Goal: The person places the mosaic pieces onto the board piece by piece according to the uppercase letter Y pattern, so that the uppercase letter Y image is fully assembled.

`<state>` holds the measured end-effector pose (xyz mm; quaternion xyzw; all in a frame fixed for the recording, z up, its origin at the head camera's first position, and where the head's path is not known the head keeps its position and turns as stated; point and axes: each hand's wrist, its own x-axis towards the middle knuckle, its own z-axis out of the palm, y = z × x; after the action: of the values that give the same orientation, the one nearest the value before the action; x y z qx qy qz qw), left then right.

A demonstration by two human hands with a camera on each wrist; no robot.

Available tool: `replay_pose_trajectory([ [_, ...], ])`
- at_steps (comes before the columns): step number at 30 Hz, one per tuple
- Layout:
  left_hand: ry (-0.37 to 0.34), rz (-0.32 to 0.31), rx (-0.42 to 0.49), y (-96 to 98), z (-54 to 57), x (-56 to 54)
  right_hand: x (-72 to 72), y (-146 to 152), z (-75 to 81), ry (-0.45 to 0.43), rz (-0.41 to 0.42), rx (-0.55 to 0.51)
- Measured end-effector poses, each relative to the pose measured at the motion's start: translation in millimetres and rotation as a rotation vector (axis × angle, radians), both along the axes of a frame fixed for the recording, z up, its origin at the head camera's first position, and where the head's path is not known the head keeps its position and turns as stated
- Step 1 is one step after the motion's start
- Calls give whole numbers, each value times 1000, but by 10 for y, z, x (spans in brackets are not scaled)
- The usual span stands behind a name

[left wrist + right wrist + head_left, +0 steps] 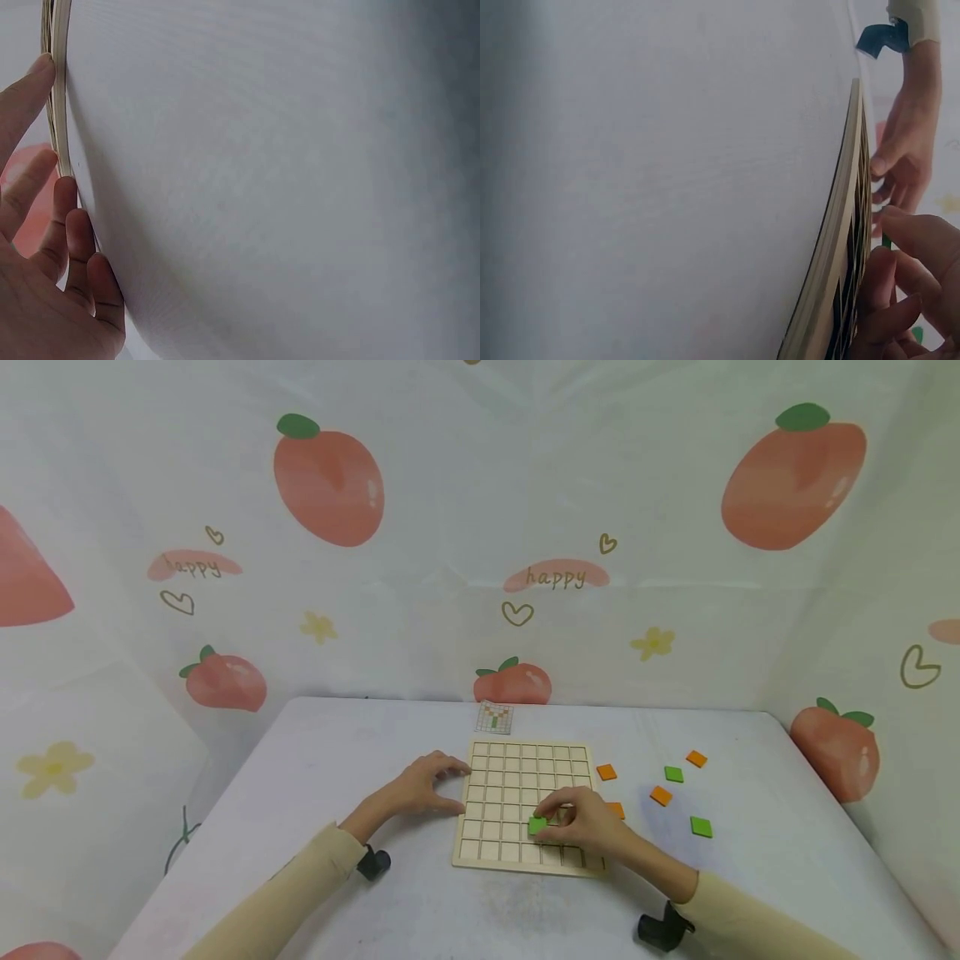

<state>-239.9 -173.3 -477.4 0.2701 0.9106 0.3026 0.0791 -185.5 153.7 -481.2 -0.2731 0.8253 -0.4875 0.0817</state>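
Observation:
A light wooden grid board (495, 785) lies on the table, its squares bare where they show. My right hand (581, 822) pinches a green square tile (537, 826) between thumb and fingertips, over the lower middle of the grid. In the right wrist view the tile (886, 238) shows as a thin green edge by the thumb. At the board's left edge, the thumb and fingertips of my left hand (423, 785) touch the rim. The left wrist view shows those fingers (64, 202) mostly straight along the board's side (61, 97).
Right of the board lie loose orange tiles (661, 796) and green tiles (701, 827). One orange tile (616, 810) is partly hidden by my right hand. Behind the board is a small pattern card (494, 718). A printed cloth (450, 527) hangs behind the white table (360, 735).

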Motion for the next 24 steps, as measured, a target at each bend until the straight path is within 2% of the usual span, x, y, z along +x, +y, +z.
replay_pose_trajectory([
  [9, 2, -4, 0, 9, 13, -6, 9, -85, -11, 69, 10, 47],
  [24, 10, -12, -12, -4, -7, -8, 18, -146, 2, 77, -18, 133],
])
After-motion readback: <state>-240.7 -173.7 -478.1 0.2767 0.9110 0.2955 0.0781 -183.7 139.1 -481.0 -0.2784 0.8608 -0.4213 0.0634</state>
